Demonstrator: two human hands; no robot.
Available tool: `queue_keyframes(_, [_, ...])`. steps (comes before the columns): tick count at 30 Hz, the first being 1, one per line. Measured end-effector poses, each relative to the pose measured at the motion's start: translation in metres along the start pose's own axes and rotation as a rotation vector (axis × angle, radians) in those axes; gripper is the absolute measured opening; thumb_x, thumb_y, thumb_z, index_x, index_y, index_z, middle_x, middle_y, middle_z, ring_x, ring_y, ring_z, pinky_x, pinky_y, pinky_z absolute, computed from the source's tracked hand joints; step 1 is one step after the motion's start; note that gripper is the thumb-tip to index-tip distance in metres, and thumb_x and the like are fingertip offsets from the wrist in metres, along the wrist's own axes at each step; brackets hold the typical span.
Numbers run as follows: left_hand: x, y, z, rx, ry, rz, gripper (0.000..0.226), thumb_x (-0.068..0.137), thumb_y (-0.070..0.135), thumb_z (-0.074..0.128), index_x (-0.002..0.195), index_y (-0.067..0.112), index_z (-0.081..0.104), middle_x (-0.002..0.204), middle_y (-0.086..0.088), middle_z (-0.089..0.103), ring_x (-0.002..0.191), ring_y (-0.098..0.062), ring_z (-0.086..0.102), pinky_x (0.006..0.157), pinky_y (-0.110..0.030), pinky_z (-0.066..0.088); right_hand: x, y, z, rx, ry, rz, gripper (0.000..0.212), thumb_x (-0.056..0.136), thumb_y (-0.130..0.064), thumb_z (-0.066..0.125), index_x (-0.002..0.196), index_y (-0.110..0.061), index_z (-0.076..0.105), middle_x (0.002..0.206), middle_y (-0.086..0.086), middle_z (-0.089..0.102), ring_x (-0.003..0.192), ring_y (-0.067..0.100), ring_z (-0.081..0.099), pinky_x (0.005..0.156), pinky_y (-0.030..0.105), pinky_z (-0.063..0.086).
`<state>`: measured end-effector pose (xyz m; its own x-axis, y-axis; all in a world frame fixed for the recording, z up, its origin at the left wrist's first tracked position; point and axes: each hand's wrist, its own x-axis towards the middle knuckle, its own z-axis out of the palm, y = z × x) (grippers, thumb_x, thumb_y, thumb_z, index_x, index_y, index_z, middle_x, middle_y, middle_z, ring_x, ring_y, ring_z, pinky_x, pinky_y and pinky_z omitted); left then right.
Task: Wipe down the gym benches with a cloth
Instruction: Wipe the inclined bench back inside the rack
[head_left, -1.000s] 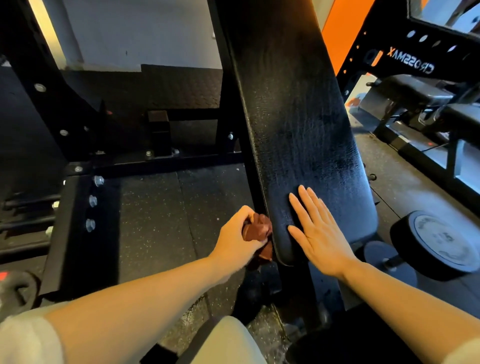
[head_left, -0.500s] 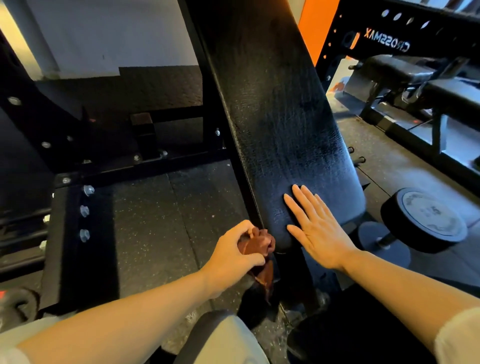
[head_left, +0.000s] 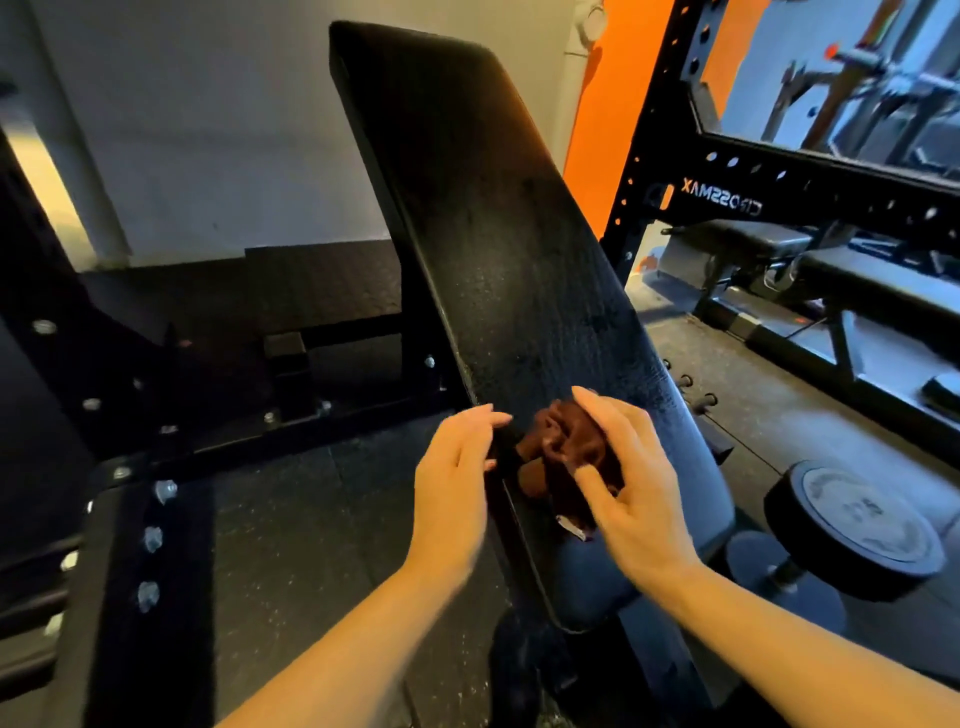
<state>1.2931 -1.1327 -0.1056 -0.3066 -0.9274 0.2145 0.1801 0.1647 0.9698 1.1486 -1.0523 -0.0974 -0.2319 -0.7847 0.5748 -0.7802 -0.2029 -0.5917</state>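
My right hand (head_left: 631, 483) pinched the bunched cloth (head_left: 563, 462) against the backrest pad (head_left: 519, 249), whose unwiped length ran up and away; left hand (head_left: 457, 488) spread beside it.

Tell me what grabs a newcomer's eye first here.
The long black inclined bench pad fills the centre. At its lower end the right hand grips a crumpled brown cloth, the left hand open beside it. An orange wall panel glows behind, upper right.

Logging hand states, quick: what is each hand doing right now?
Left hand: open, holding nothing, beside the bench pad.
Right hand: grips the brown cloth on the pad.
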Motion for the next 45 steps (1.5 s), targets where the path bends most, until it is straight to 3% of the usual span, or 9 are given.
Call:
queue_keyframes(5, [0.022,-0.012,-0.02,0.325,0.043,0.029,0.046,0.096,0.011,0.053,0.13,0.041,0.046,0.128,0.029,0.042,0.117,0.015,0.038,0.098,-0.01,0.034,-0.028,0.039,0.014,-0.526,-0.492,0.036,0.067,0.085,-0.076,0.02,0.14,-0.061,-0.015,0.153,-0.016,-0.033,0.142,0.015,-0.031,0.117,0.055,-0.006])
queue_keyframes(9, [0.04,-0.015,-0.02,0.272,-0.038,-0.118,0.053,0.1,0.024,0.048,0.147,0.039,0.029,0.15,0.021,0.03,0.138,-0.002,0.028,0.117,-0.037,0.027,-0.016,0.04,0.029,-0.631,-0.55,0.122,0.066,0.073,-0.084,-0.008,0.129,-0.061,-0.036,0.139,-0.019,-0.051,0.131,0.013,-0.047,0.113,0.048,-0.023])
queue_keyframes(12, [0.052,-0.015,-0.017,0.21,-0.04,-0.136,0.05,0.1,0.027,0.047,0.146,0.039,0.031,0.149,0.02,0.034,0.137,-0.001,0.031,0.117,-0.035,0.027,0.006,0.033,0.032,-0.62,-0.577,0.116,0.063,0.074,-0.083,-0.006,0.128,-0.065,-0.032,0.137,-0.019,-0.053,0.13,0.013,-0.048,0.111,0.042,-0.027])
queue_keyframes(24, [0.07,-0.02,-0.022,-0.078,-0.02,-0.117,0.036,0.1,0.023,0.04,0.131,0.026,0.059,0.126,0.013,0.063,0.117,0.004,0.054,0.082,-0.001,0.04,0.086,0.041,0.05,-0.598,-0.505,-0.033,0.064,0.082,-0.076,0.004,0.138,-0.058,-0.021,0.149,-0.008,-0.04,0.139,0.019,-0.037,0.114,0.043,-0.02])
queue_keyframes(29, [0.071,-0.019,-0.024,-0.079,-0.033,-0.138,0.034,0.1,0.024,0.041,0.129,0.028,0.058,0.125,0.013,0.063,0.12,-0.003,0.055,0.1,-0.022,0.039,0.122,0.036,0.062,-0.544,-0.42,-0.02,0.064,0.092,-0.067,0.024,0.149,-0.048,0.002,0.16,0.0,-0.017,0.146,0.024,-0.022,0.116,0.043,-0.016])
queue_keyframes(33, [0.082,-0.006,-0.033,-0.084,-0.022,-0.167,0.033,0.1,0.02,0.042,0.13,0.025,0.056,0.123,0.006,0.063,0.113,-0.009,0.06,0.077,-0.006,0.043,0.174,0.03,0.066,-0.512,-0.099,0.154,0.054,0.099,-0.05,0.037,0.149,-0.037,0.023,0.16,0.005,0.019,0.148,0.023,0.002,0.119,0.042,0.004])
queue_keyframes(35, [0.088,-0.001,-0.036,-0.108,-0.008,-0.166,0.036,0.099,0.018,0.044,0.134,0.025,0.053,0.126,0.007,0.06,0.118,-0.009,0.057,0.089,-0.012,0.044,0.194,0.025,0.075,-0.447,-0.078,0.287,0.055,0.1,-0.051,0.034,0.15,-0.041,0.017,0.161,0.009,0.013,0.148,0.026,0.002,0.119,0.042,0.006])
queue_keyframes(41, [0.103,0.004,-0.046,-0.157,0.096,-0.145,0.025,0.1,0.015,0.044,0.118,0.023,0.06,0.115,0.004,0.063,0.11,-0.009,0.06,0.092,-0.025,0.047,0.138,0.002,0.104,-0.564,-0.179,-0.229,0.044,0.093,-0.044,0.037,0.137,-0.044,0.04,0.155,0.002,0.03,0.142,0.024,0.022,0.109,0.041,0.026])
queue_keyframes(45, [0.122,0.008,-0.048,-0.122,0.061,-0.141,0.028,0.098,0.018,0.049,0.123,0.029,0.058,0.12,0.009,0.061,0.11,-0.003,0.058,0.088,-0.02,0.047,0.142,0.03,0.082,-0.301,-0.138,-0.148,0.041,0.096,-0.032,0.046,0.136,-0.041,0.047,0.152,-0.008,0.033,0.141,0.013,0.026,0.112,0.034,0.028])
